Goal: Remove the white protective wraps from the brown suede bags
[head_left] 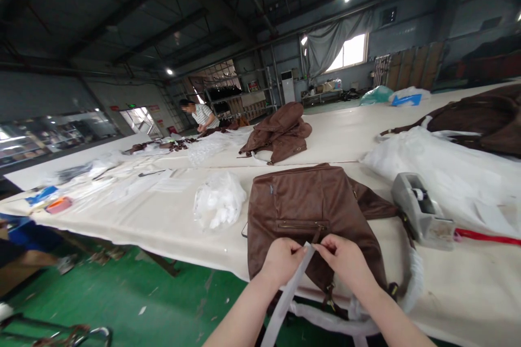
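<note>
A brown leather bag (309,206) lies flat on the cream table (163,222) right in front of me, its zip pocket facing up. My left hand (281,260) and my right hand (345,259) are both closed in a pinch on a thin whitish strip (291,293). The strip's top end sits between my hands near the zip pull, and the rest hangs down past my left forearm. White foam wrapping (411,287) curls around the bag's near right corner.
A grey tape dispenser (421,211) stands right of the bag, with a red strip (488,237) beside it. A crumpled clear plastic bag (217,200) lies to the left. More brown bags (280,133) and plastic sheets (439,165) lie farther back. A person (199,115) works at the far table.
</note>
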`<action>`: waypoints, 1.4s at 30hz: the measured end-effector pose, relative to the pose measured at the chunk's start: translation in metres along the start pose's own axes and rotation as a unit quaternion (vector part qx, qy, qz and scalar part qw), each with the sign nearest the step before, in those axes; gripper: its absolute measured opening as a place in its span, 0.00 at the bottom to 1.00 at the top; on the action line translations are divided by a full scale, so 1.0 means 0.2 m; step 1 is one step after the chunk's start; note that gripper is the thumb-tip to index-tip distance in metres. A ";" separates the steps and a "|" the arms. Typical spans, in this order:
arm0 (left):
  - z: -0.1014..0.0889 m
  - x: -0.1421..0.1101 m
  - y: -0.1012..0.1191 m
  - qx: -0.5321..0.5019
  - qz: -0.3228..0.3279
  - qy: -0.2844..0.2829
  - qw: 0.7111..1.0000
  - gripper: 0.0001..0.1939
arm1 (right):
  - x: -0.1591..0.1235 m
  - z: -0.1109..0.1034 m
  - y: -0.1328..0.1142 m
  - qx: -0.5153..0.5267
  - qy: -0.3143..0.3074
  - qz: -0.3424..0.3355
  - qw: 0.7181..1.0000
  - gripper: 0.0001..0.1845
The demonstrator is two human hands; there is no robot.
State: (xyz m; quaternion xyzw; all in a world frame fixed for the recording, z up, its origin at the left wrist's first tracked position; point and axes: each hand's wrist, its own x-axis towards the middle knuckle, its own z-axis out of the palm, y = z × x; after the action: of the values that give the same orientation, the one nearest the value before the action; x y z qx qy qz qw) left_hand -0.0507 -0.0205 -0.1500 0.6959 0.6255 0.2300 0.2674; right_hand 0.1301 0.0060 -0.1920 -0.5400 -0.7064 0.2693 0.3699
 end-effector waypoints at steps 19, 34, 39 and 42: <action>0.05 0.19 0.11 0.049 0.026 0.101 0.993 0.20 | -0.03 -0.04 0.07 0.122 0.000 0.021 0.992 0.14; 0.09 0.23 0.10 -0.053 0.024 0.054 0.997 0.21 | 0.08 0.11 0.09 0.331 -0.093 0.159 0.926 0.24; 0.11 0.22 0.14 -0.061 0.011 0.073 0.995 0.15 | 0.07 0.11 0.08 0.346 -0.055 0.132 0.927 0.24; 0.12 0.23 0.14 -0.045 0.012 0.086 0.995 0.14 | 0.07 0.11 0.07 0.355 -0.038 0.135 0.924 0.24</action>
State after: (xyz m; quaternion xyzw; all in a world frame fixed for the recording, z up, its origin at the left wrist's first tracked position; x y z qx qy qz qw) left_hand -0.0089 0.0220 -0.1515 0.6679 0.6274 0.3200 0.2404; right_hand 0.1178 0.0244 -0.2114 -0.4532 -0.4984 0.5699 0.4706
